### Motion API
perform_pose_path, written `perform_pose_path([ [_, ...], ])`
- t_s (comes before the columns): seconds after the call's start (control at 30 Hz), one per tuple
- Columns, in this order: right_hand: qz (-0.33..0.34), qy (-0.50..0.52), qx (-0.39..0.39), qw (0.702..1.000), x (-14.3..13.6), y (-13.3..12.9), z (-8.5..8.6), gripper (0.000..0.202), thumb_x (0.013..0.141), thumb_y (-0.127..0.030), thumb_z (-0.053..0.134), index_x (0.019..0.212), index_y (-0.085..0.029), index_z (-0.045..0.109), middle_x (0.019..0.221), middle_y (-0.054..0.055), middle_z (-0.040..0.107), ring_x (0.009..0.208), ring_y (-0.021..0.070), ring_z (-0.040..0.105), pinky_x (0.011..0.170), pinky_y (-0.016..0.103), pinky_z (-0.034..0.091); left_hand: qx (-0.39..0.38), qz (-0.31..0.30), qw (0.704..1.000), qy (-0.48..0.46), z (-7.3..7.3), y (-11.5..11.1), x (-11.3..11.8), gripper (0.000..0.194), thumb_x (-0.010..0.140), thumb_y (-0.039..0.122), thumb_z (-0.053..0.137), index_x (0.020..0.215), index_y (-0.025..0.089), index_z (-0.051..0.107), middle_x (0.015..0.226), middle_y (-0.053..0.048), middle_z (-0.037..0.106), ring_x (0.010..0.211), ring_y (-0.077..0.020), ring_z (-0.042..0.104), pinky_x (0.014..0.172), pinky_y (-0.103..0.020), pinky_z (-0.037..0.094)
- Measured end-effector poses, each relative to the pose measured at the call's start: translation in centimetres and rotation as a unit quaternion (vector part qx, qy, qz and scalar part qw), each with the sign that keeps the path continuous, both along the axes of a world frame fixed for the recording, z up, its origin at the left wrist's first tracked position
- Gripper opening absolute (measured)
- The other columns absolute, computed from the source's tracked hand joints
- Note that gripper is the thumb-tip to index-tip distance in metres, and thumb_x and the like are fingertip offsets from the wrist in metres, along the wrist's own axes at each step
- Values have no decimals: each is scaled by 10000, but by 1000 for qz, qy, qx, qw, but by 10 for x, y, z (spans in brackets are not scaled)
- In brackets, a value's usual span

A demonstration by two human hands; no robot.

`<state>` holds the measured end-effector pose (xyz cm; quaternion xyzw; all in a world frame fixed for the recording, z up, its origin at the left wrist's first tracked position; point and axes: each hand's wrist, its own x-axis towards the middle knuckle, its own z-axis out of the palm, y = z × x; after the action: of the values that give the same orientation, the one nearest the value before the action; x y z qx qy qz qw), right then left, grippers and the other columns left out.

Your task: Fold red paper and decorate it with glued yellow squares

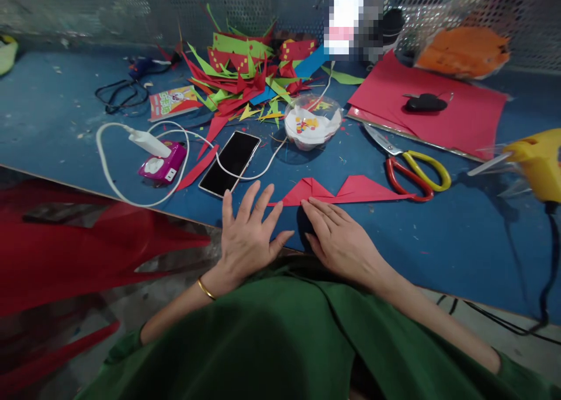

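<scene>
Both hands are flat on the blue table [65, 113] at the near edge. Left hand [248, 230] is spread open, fingers fanned, holding nothing. Right hand [339, 236] lies flat too, fingertips pressing the near edge of the folded red paper [346, 190], which sits at 12 o'clock from the hands. Phone [230, 162] is at 11 o'clock of the left hand, a white cable [131, 201] draped over it. Scissors [409, 169] are at 1 o'clock of the right hand, just beside the paper's tip. Scrap pile [245, 75] further back.
</scene>
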<state>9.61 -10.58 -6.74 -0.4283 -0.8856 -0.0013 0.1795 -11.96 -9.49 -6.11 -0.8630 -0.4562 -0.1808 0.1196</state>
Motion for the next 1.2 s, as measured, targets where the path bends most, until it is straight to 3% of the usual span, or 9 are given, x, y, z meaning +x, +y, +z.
perform_pose_path([
  [0.13,2,4,0,1000,0,0,0,471,987,-196,411,1372,55,513,1380,246,608,1304,326,580,1051,485,526,31,16,999,-22,0,1,-12,406,907,495,645,1180,199,693,1405,-174,609,1345,-396,505,1135,-669,271],
  [0.27,4,3,4,1000,1,0,0,476,990,-194,401,1373,67,510,1377,248,610,1299,333,583,1046,484,528,124,46,984,-116,1,7,-18,173,899,189,672,1059,188,736,1029,-121,732,975,-258,685,848,-406,531],
  [0.33,6,4,6,1000,1,1,0,476,992,-196,392,1368,69,514,1368,246,618,1292,332,588,1044,479,529,170,51,972,-153,4,11,-18,154,875,129,687,993,205,749,785,-46,704,750,-190,666,680,-311,512],
  [0.4,7,4,6,1000,1,1,-1,476,989,-195,392,1365,69,519,1363,244,622,1289,330,591,1045,471,529,185,27,968,-169,8,15,-15,146,870,154,713,1000,210,750,690,-10,688,661,-166,646,663,-292,514],
  [0.53,6,6,6,1000,0,1,-2,476,981,-186,397,1363,68,523,1369,245,617,1290,328,590,1042,470,529,111,-57,981,-146,9,17,-3,207,954,268,637,1115,173,728,914,-50,796,856,-201,734,948,-372,525],
  [0.67,4,10,6,1000,0,1,-3,473,973,-160,386,1361,73,524,1375,251,610,1303,328,579,1059,479,511,14,-93,994,-50,0,14,13,450,1013,450,488,1219,108,695,1296,-122,699,1234,-314,627,1092,-475,423],
  [0.9,1,6,-28,1000,-2,2,-3,503,991,-200,397,1413,60,476,1420,252,572,1356,315,531,1107,480,464,-42,-88,995,1,-2,14,10,525,1020,490,441,1311,104,647,1353,-102,663,1283,-361,572,1186,-568,237],
  [1.1,-10,-3,17,1000,12,4,2,449,994,-154,390,1396,11,506,1404,180,612,1315,249,568,1108,388,456,-28,-107,994,20,1,20,4,471,1019,442,472,1280,99,661,1335,-102,676,1261,-377,587,1155,-571,275],
  [1.2,-89,-43,84,992,42,5,14,407,961,-88,435,1340,-15,564,1342,182,655,1237,259,611,1057,392,468,-28,-115,993,11,3,23,5,441,998,426,527,1231,86,686,1286,-116,705,1233,-388,607,1126,-583,316],
])
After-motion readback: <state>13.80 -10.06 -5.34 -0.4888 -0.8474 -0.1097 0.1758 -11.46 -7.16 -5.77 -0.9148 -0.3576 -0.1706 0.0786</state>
